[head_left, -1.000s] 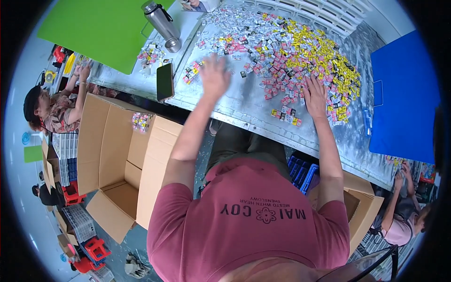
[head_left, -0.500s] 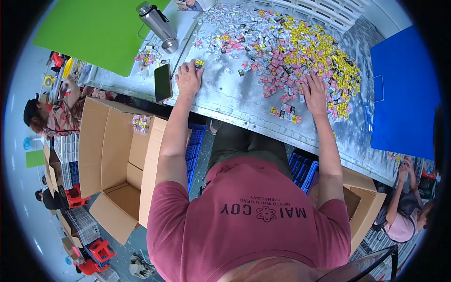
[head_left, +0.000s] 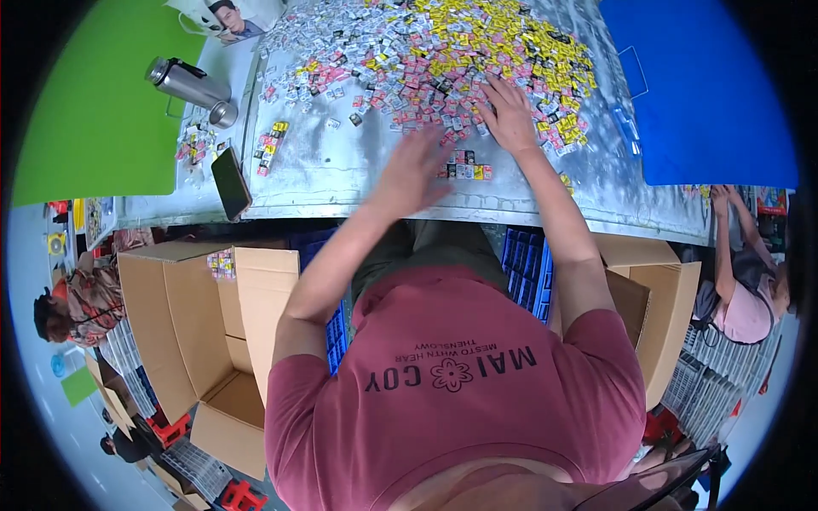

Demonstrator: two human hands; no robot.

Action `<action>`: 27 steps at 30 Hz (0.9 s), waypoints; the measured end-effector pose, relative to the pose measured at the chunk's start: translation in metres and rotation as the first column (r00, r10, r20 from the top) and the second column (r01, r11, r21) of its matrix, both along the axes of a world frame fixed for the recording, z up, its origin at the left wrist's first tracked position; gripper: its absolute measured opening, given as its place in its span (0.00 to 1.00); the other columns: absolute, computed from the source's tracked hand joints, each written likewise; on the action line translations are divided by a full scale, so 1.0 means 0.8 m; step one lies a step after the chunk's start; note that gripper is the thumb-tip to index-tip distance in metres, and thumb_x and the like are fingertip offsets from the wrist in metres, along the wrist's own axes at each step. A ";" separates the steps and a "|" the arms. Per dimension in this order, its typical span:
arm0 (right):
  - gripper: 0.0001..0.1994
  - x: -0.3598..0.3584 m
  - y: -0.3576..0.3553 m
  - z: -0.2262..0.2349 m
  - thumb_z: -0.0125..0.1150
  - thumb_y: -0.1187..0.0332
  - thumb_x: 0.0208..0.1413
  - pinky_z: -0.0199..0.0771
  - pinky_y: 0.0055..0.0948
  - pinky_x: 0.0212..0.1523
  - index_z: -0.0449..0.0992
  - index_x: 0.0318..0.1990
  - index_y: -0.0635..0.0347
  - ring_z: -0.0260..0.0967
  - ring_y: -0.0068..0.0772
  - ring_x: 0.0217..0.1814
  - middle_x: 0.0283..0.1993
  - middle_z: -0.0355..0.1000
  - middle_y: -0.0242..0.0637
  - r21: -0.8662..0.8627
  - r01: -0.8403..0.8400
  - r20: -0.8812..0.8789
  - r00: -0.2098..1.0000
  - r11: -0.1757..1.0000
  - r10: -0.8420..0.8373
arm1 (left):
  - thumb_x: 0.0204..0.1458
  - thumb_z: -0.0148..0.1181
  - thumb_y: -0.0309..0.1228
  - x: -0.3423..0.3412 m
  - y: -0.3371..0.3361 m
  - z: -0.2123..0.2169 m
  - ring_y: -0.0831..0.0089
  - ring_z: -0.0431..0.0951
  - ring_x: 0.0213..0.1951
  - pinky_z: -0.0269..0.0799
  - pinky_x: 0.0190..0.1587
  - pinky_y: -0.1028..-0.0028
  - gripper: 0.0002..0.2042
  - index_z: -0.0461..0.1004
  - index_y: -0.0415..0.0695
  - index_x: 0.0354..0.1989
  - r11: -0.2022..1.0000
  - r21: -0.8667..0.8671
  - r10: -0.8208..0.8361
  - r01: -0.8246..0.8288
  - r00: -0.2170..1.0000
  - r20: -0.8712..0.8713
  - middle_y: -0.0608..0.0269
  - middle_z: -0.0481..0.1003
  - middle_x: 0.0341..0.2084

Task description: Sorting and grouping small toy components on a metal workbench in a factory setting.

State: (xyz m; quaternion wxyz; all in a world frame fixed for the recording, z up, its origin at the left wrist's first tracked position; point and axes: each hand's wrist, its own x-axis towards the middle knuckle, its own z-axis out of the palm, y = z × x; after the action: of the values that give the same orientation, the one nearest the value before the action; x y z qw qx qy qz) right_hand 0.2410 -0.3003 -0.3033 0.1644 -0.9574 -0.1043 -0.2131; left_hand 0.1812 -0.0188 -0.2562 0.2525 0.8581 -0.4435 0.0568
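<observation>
Blur softens the left hand on my feed, so I cannot tell whether its fingers grasp anything; it is over the metal table, near the edge toward the body. Beyond it and to its right, I have the right hand sharp: palm down, fingers stretched and slightly spread, thumb apart, unclenched, at the near fringe of the pieces. Whether a piece sits under those fingertips I cannot tell.

Just right of the left hand, and nearer the body than the right one, lies a small block of pieces, partly covered by the left fingers. Ahead of both hands spreads the pile of small pieces, pale on the left, pink in the middle, yellow mostly to the right.

Well left of the left hand I see a short strip of pieces, then a dark phone near the table edge, then a steel flask. Below the left hand, off to its left, is an opened cardboard box; a second box is below the right hand, to its right.

Farther out, a green board flanks the left side and a blue board the right.
</observation>
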 end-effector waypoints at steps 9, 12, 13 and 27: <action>0.22 -0.002 0.000 -0.001 0.60 0.54 0.63 0.54 0.49 0.73 0.75 0.61 0.52 0.60 0.47 0.73 0.70 0.66 0.35 -0.017 0.015 0.023 1.000 1.000 -0.014 | 0.55 0.59 0.56 -0.034 -0.043 -0.020 0.51 0.46 0.76 0.41 0.72 0.37 0.41 0.58 0.44 0.72 0.980 0.200 0.008 -0.025 0.996 0.084 0.52 0.47 0.76; 0.21 0.000 -0.003 -0.002 0.61 0.55 0.62 0.56 0.49 0.72 0.76 0.60 0.53 0.61 0.47 0.72 0.70 0.67 0.35 0.004 0.006 0.053 0.999 1.000 -0.006 | 0.55 0.63 0.48 -0.027 -0.037 -0.015 0.52 0.52 0.74 0.45 0.72 0.41 0.33 0.67 0.46 0.67 0.990 0.130 0.040 -0.047 0.997 0.061 0.55 0.56 0.73; 0.21 0.000 -0.003 -0.001 0.62 0.56 0.62 0.57 0.49 0.72 0.77 0.59 0.53 0.62 0.48 0.71 0.69 0.67 0.35 0.029 -0.010 0.075 0.997 1.000 0.008 | 0.55 0.63 0.48 -0.023 -0.028 -0.020 0.52 0.52 0.74 0.45 0.72 0.41 0.33 0.67 0.46 0.67 0.990 0.131 0.038 -0.045 0.997 0.060 0.55 0.56 0.73; 0.19 -0.002 -0.001 0.000 0.64 0.57 0.61 0.62 0.47 0.69 0.79 0.55 0.55 0.66 0.49 0.68 0.66 0.70 0.41 0.040 0.005 0.091 0.996 0.999 -0.008 | 0.52 0.67 0.35 -0.017 -0.021 -0.010 0.69 0.74 0.56 0.60 0.65 0.56 0.07 0.83 0.52 0.38 0.993 0.047 0.105 -0.111 0.988 0.117 0.71 0.78 0.45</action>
State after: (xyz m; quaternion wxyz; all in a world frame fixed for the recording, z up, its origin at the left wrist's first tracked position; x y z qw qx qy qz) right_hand 0.2391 -0.3015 -0.3032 0.1780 -0.9435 -0.1043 -0.2592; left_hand 0.1678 -0.0357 -0.2639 0.2003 0.8826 -0.4115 0.1077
